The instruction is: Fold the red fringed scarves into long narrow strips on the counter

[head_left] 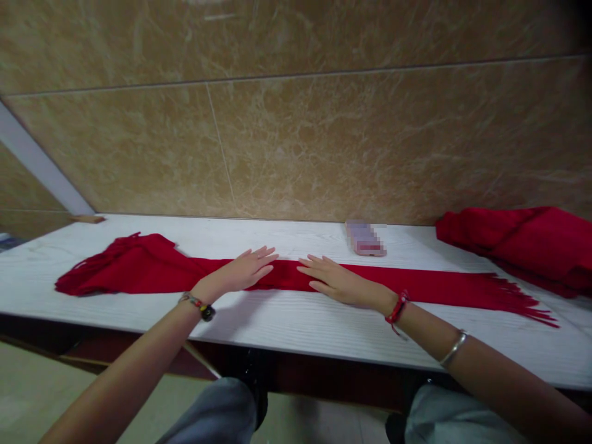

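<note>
A long red fringed scarf (444,287) lies stretched across a white wood-grain table (287,320), bunched at its left end and with tassels at its right end. My left hand (245,270) rests flat on the scarf's middle, fingers spread and pointing right. My right hand (335,280) lies flat on the scarf just beside it, fingers pointing left. Both hands hold nothing. Their fingertips are a small gap apart.
A pile of more red cloth (522,243) sits at the table's far right. A pink phone (365,239) lies near the tan marble wall behind the scarf. A small wooden piece (87,219) is at the back left corner. My knees show below the table's front edge.
</note>
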Demonstrator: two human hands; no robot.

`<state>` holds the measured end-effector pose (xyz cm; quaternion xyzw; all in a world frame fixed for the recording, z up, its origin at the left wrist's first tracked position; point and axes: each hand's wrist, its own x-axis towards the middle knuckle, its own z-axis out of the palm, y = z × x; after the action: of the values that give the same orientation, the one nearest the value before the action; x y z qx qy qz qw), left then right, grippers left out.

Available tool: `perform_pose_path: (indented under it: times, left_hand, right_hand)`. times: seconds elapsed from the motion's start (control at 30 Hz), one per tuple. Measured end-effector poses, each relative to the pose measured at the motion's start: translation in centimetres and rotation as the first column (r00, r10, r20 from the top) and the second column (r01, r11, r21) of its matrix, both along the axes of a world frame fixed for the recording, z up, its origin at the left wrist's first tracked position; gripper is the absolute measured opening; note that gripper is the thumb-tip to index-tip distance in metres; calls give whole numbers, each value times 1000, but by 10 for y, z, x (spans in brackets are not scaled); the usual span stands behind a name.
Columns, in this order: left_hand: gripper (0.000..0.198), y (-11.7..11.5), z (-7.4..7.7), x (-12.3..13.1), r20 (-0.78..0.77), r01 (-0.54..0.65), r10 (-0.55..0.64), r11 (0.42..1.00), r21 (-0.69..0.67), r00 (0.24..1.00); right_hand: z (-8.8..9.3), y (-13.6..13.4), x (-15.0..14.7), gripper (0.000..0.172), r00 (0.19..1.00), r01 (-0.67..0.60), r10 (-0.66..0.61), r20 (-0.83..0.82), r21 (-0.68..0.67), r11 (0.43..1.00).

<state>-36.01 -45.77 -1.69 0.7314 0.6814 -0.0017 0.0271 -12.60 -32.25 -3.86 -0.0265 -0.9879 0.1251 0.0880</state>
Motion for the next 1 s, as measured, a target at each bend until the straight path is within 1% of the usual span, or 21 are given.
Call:
perform_pose_path:
  times: [0.03, 0.07, 0.13, 0.2, 0.27, 0.37, 0.47, 0.6, 0.67, 0.73, 0.8, 0.9, 1.0]
  left_hand:
    - [50, 6, -5, 9, -8, -15, 15, 999, 33, 1000]
    - [53, 10, -11, 16, -15, -19, 20, 999, 36, 1000]
    - [57, 12, -24, 24, -25, -31, 31, 999, 12, 999]
    - [59, 8, -33, 24, -28, -51, 51, 999, -10, 998]
    - [58, 2, -38, 20, -27, -71, 71, 997, -12, 997]
    - [59, -2, -36, 16, -20, -75, 74, 996, -43, 997]
    - [59, -1, -26, 17, -9, -100, 99, 989, -108, 995]
    - [56, 8, -8, 34, -43, -181, 176, 956, -231, 983]
    - [53, 15, -3, 49, -81, -220, 207, 951, -219, 975]
    - [52, 22, -3, 64, -75, -222, 212, 962, -160, 974]
    - [51, 28, -9, 76, -32, -196, 193, 971, -136, 981]
    - [50, 33, -15, 84, 1, -173, 177, 967, -186, 984]
    - [52, 34, -14, 83, -9, -198, 201, 950, -244, 979]
  right_hand:
    - [-1, -1, -6, 48, 1000, 8, -8, 13, 14, 1000]
    - [-4, -2, -10, 49, 999, 8, -9, 33, 31, 999]
    - [-10, -2, -15, 49, 997, -2, -3, 71, 68, 998]
    - [-16, -1, -15, 48, 997, -12, 4, 82, 96, 995]
    - [-19, 1, -12, 48, 997, -21, 13, 74, 108, 994]
    - [-20, 2, -10, 47, 998, -25, 19, 58, 108, 994]
    - [-19, 3, -9, 47, 999, -21, 16, 47, 93, 995]
    - [-17, 4, -5, 48, 999, 1, -5, 47, 74, 997]
    - [-15, 3, 0, 50, 998, 19, -24, 57, 76, 997]
    - [-14, 2, 5, 53, 996, 45, -51, 68, 81, 996]
    - [-12, 1, 13, 56, 993, 80, -87, 83, 84, 993]
    - [-11, 5, 33, 58, 984, 133, -143, 111, 88, 987]
    - [-12, 17, 66, 55, 971, 185, -198, 134, 101, 978]
